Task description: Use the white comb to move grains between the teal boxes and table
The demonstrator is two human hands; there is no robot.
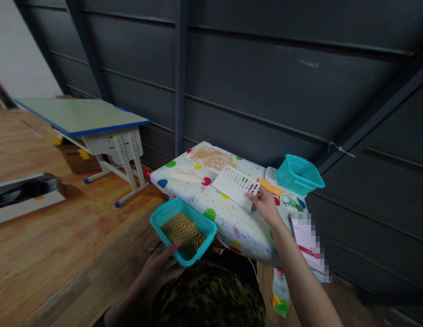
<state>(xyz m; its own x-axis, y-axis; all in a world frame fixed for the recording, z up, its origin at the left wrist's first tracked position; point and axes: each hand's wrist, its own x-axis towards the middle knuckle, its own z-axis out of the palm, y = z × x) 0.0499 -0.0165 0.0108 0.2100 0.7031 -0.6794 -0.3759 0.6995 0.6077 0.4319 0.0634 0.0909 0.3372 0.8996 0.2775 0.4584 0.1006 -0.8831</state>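
Observation:
My left hand (165, 265) grips the near side of a turquoise plastic bin (156, 221), its thumb over the rim and the other fingers underneath. Round tan beans (184, 229) that look like soybeans cover the bin's floor. The bin is held tilted in front of the table's near edge. My right hand (264, 202) is closed on the right end of a flat white panel (231, 188) with a row of slots along its far edge. Beyond the panel, a patch of small pale grains or beans (211, 156) is spread over the tablecloth.
The table's dotted cloth (194, 198) carries a second turquoise bin (300, 175), an orange item (271, 186), a green-and-white packet (292, 203) and a clipboard with paper (308, 240). A dark panelled wall (252, 81) stands behind; a green-topped desk (82, 113) is at left.

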